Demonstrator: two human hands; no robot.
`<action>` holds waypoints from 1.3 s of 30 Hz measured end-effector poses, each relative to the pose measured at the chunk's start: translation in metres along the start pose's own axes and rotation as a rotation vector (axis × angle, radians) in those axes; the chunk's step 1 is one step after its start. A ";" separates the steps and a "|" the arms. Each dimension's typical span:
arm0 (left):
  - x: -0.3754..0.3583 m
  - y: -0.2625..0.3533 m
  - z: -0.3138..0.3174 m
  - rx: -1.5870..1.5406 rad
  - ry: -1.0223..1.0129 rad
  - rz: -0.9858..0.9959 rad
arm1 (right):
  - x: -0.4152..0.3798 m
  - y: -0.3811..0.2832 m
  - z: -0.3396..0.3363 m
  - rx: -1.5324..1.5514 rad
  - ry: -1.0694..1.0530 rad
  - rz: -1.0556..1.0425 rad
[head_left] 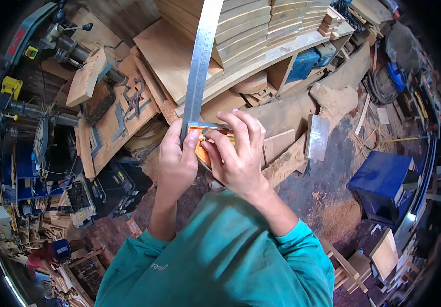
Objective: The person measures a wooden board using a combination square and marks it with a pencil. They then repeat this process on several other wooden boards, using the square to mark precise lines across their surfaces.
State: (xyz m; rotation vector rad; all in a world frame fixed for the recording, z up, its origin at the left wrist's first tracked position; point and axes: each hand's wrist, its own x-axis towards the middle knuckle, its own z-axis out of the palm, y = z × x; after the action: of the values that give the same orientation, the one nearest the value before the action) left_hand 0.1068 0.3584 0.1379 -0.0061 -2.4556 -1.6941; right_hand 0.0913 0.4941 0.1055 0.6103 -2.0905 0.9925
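A combination square with a long steel ruled blade (198, 77) and an orange head is held up in front of my chest. My left hand (175, 161) is closed round the lower end of the blade and the head, its thumb pressed on the orange part. My right hand (240, 156) has its thumb and fingers pinched at the other side of the head. A small yellow piece shows by those fingers; I cannot make out whether it is part of the square. The fingers hide part of the head.
Stacked boards (246, 30) stand on a bench ahead. Clamps and hand tools lie on a wooden board (128, 120) at the left. A blue box (382, 176) stands on the floor at the right, near a sawdust pile (341, 217). A black toolbox (113, 192) is at lower left.
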 end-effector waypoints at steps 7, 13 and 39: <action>-0.010 0.007 0.007 0.066 0.031 0.051 | -0.010 -0.007 0.004 -0.085 0.024 0.004; -0.017 0.023 -0.001 0.049 0.007 -0.002 | -0.008 -0.018 -0.005 -0.113 0.037 0.014; -0.029 0.058 0.000 0.120 -0.013 0.107 | 0.008 -0.049 -0.059 -0.090 0.007 0.106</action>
State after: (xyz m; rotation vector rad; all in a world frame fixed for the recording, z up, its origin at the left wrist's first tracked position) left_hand 0.1412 0.3815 0.1885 -0.1319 -2.5134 -1.5065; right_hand 0.1434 0.5116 0.1595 0.4543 -2.1677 0.9510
